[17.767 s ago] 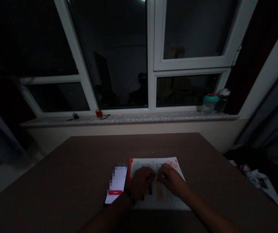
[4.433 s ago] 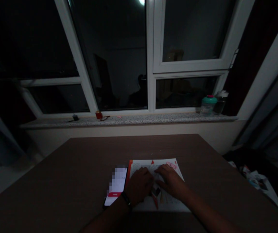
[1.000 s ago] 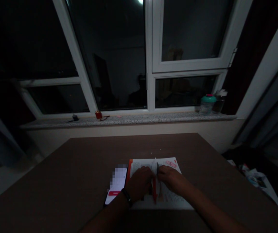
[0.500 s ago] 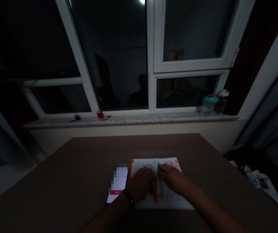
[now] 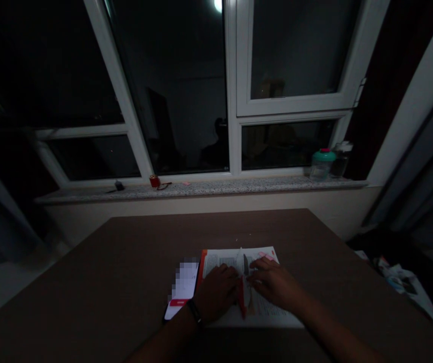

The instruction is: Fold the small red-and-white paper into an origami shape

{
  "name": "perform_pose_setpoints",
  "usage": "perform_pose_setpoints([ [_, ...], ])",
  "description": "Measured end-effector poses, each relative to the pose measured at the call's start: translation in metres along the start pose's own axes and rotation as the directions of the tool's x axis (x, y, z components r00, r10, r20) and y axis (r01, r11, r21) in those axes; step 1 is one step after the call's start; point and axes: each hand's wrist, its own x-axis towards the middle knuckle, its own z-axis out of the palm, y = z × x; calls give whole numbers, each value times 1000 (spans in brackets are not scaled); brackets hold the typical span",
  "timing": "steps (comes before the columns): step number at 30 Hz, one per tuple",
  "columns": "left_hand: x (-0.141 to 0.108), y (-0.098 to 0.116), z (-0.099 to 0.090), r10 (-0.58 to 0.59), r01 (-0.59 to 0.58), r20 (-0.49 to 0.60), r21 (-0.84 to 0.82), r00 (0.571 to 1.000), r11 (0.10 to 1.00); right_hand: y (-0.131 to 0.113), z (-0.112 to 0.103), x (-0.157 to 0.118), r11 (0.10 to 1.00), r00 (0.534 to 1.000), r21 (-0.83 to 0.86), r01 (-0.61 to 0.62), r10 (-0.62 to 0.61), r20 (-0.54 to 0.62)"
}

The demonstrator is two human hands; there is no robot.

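An open book (image 5: 277,316) with printed pages and an orange-red edge lies on the brown table. Over its middle stands a folded red and white paper (image 5: 242,295), its narrow tip pointing up. My left hand (image 5: 222,290), a dark band on its wrist, is curled against the paper's left side; its fingertips are partly hidden. To the right of the paper is my right hand (image 5: 275,283), fingers spread and bent just above the page, seemingly holding nothing. Some small pink pieces (image 5: 266,256) rest at the book's upper right, by the right fingers.
Left of the book lies a phone (image 5: 186,282) with a lit screen. Beyond the table (image 5: 144,252), a granite sill (image 5: 216,188) carries a red can-like object (image 5: 154,180) and a green-lidded bottle (image 5: 322,164). Papers or bags (image 5: 401,282) lie below at right.
My right hand has loosened from the folded paper, its fingers spreading apart and moving slightly right. My left hand stays at the paper, its fingers a little flatter. The view has shifted slightly.
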Motion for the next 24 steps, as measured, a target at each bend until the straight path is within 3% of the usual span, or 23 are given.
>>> perform_pose_setpoints([
  [9, 1, -6, 9, -17, 17, 23, -33, 1000, 999, -8, 7, 4, 996, 996, 18, -91, 92, -23],
  [24, 3, -2, 6, -39, 38, 56, 7, 998, 999, -8, 9, 0, 981, 986, -96, -168, 167, -17],
])
